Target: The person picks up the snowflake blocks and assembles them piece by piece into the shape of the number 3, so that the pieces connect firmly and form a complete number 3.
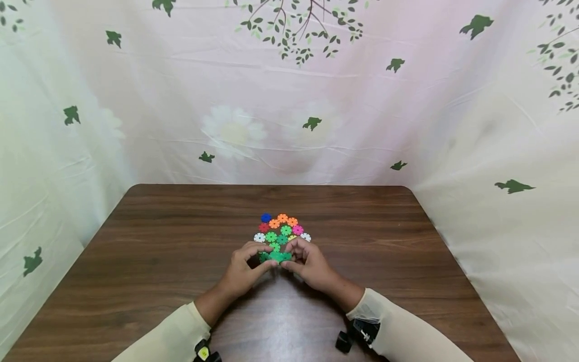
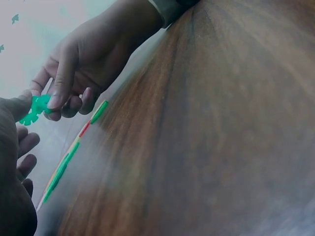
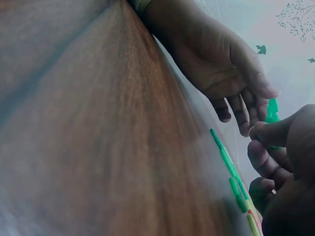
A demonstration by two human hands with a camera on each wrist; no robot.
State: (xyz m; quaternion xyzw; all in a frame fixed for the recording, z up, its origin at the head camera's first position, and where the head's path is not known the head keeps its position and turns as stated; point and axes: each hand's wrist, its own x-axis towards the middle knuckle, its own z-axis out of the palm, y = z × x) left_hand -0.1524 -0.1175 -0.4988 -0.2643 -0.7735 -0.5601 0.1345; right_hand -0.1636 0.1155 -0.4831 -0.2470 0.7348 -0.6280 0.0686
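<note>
Both hands meet over the near side of a group of plastic snowflake discs. My left hand (image 1: 242, 269) pinches a green snowflake disc piece (image 1: 277, 257) between thumb and fingers, and my right hand (image 1: 314, 266) pinches its other side. In the left wrist view the green piece (image 2: 33, 112) is held above the table between the two thumbs. The right wrist view shows it edge-on (image 3: 272, 110), partly covered by the fingers. Just beyond the hands lie light green discs (image 1: 271, 237) and a darker green disc (image 1: 282, 239).
Farther back on the brown wooden table (image 1: 181, 236) are a blue disc (image 1: 266, 217), several orange discs (image 1: 282, 217), a red disc (image 1: 264, 228) and a pink disc (image 1: 297, 230). White discs (image 1: 259, 238) lie at both sides of the group. A patterned curtain (image 1: 271, 110) hangs around the table.
</note>
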